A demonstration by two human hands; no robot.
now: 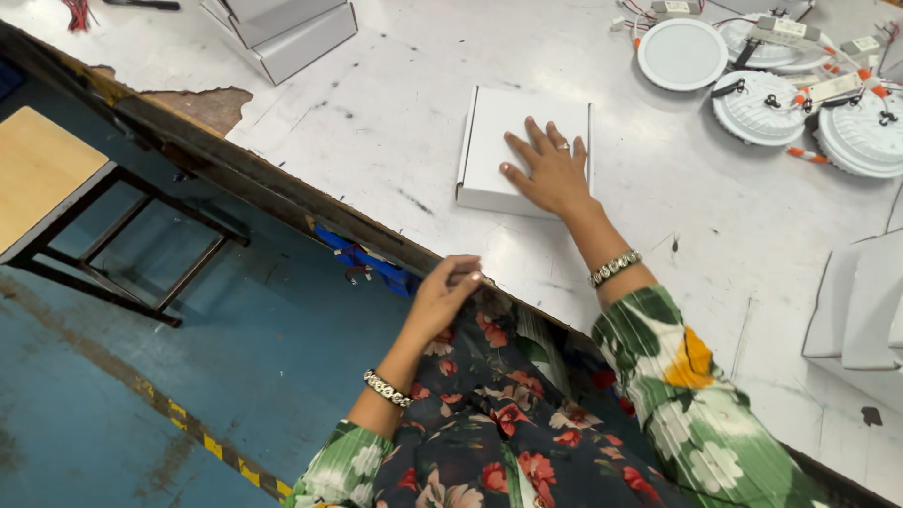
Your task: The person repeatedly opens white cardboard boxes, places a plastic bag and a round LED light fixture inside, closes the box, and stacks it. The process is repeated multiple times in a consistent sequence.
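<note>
A closed white cardboard box lies flat on the white worktable. My right hand rests palm down on the box's lid, fingers spread, a ring on one finger and a bracelet at the wrist. My left hand is at the table's near edge, above my lap, with the fingers curled loosely; nothing shows in it. Both sleeves are green and floral.
Several round white ceiling lights with wired drivers lie at the back right. More white boxes stand at the back left, and flat box blanks at the right. A wooden stool stands on the blue floor to the left.
</note>
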